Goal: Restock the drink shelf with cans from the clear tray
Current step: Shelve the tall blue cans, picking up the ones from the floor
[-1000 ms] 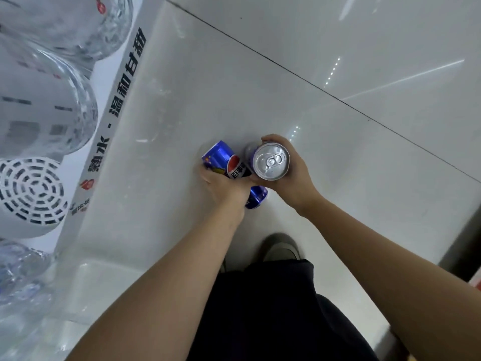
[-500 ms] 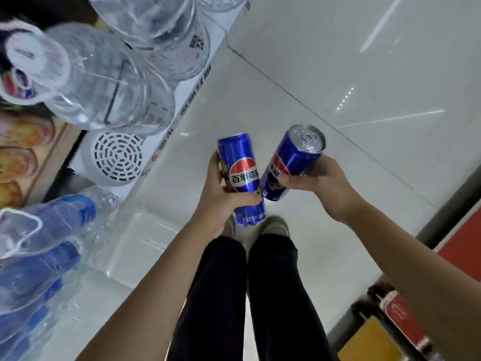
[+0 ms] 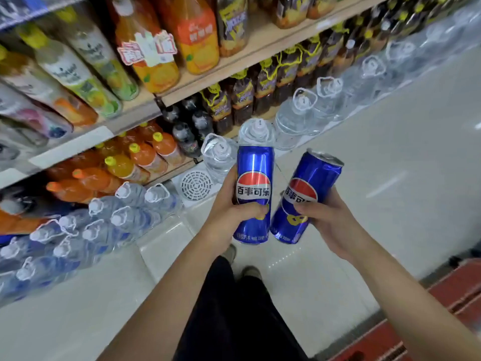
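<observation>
Head camera view: a person's left hand (image 3: 229, 212) and right hand (image 3: 330, 225), fingers curled shut around the lower bodies, each hold a slim blue can (image 3: 253, 191) (image 3: 305, 196) before the drink shelf (image 3: 260, 40); smooth, rigid, likely full and dentable, best gripped mid-body.

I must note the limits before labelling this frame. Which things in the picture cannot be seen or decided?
All in the head view:
- Clear tray: not in view.
- Where cans belong: no cans show on the shelves.
- Left can: top faces away; the left hand covers its lower side.
- Right can: the right hand covers part of its label.
- Price tags: blurred, unreadable.
- Upper bottles: cut off by the top edge.
</observation>
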